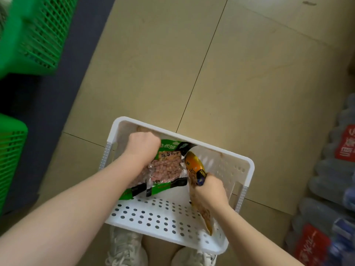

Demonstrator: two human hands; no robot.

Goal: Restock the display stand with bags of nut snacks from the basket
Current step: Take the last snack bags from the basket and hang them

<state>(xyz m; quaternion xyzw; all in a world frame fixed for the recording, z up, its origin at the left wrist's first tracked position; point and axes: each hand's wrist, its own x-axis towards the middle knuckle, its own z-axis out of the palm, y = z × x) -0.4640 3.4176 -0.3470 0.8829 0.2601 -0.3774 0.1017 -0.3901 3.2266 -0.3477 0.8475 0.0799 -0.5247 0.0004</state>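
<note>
White plastic basket: the white plastic basket with round holes [172, 217] sits on the tan tiled floor [249, 93], right in front of the person's white sneakers [124, 248].
Green bag: the flat green bag of brown nuts with a see-through window [165, 166] lies in the basket. Its long side runs from the near left up to the far right.
Left hand: the left hand [144, 145] is curled on the far top end of the green bag. Its fingers are hidden under the hand.
Orange bag: the long orange and gold bag of nuts [194, 167] stands on its edge. It points from the near right corner up to the far middle.
Right hand: the right hand [209, 192] is wrapped round the middle of the orange bag, so that part is hidden.
Left side: green plastic crates with slats [32, 33] are blurry and cut off.
Right side: wrapped packs of bottles with red labels [330, 189] are blurry. The words are too fuzzy to read.
</note>
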